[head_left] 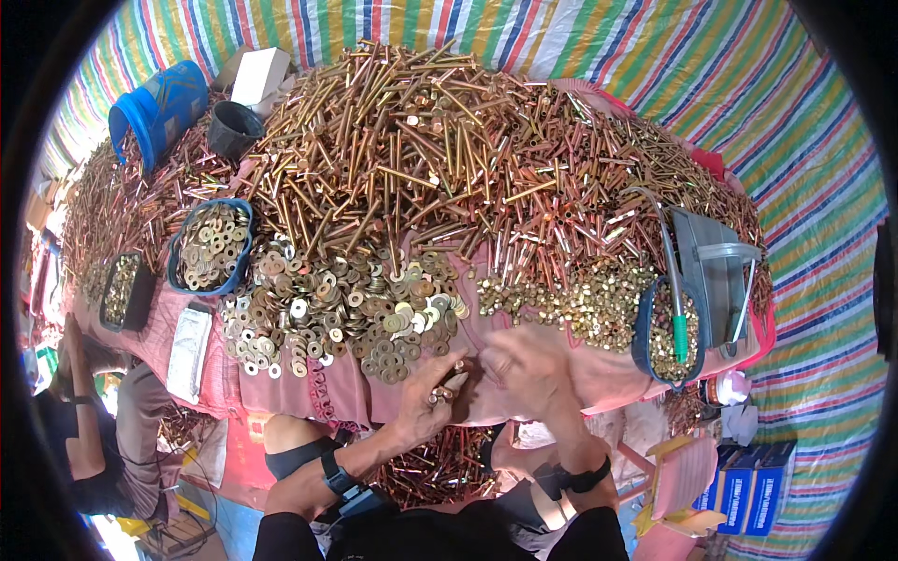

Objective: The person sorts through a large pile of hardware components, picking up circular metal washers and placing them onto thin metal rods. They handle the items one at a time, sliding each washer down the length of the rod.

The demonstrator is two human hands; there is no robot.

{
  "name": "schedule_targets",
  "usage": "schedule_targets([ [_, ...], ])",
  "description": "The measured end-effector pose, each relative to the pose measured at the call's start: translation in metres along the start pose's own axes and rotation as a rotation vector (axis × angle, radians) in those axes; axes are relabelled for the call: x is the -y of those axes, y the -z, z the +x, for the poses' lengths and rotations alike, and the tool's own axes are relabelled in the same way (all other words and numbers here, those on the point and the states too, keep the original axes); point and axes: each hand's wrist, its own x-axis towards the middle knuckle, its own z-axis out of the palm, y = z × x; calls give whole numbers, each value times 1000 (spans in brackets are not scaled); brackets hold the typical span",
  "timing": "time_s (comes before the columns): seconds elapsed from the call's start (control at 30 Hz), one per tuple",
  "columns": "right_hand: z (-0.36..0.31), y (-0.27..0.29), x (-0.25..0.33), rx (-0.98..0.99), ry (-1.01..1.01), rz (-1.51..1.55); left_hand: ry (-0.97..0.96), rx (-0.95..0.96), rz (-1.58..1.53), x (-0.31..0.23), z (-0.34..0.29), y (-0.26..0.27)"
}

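My left hand (427,402) is closed around a small bunch of brass-coloured bolts (440,395), their ends showing at the fingers. Just to its right, my right hand (533,369) is smeared by motion, so its fingers and anything in them cannot be made out. Both hands are over the near edge of the pink cloth (486,407). A heap of flat round washers (374,313) spreads beyond my left hand. Small golden nuts (571,309) lie beyond my right hand. Behind both rises a large pile of long bolts (402,150).
Blue tubs of washers (175,271) and nuts (641,346) flank the heaps. A grey scoop-like container (702,243) stands at right. A blue bucket (178,103) and black cup (234,131) sit far left. Another person's arm (84,411) shows at left; bolts (435,467) lie below between my legs.
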Motion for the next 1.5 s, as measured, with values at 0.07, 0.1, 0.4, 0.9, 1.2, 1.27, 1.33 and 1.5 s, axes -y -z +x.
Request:
schedule_targets([
  [0.07,-3,3,-23,-94,-241,-7,-8,-21,2,-2,2,-1],
  [0.1,-4,3,-36,-104,-363,-25,-14,-30,2,-3,3,-1],
  [0.4,-18,-20,-90,50,-446,-226,-24,-59,42,-12,7,-2],
  [0.9,-15,-17,-30,95,-800,1368,40,-74,-42,-10,6,-3],
  [1.2,-4,-19,0,169,-243,639,-67,-76,-18,-12,8,-2],
  [1.27,1,-16,7,139,-122,479,41,-42,-40,-13,5,0],
  [1.33,4,-15,13,111,-87,429,67,-32,-42,-13,4,0],
  [1.5,2,-20,18,56,-81,399,21,-58,-37,-7,4,-1],
])
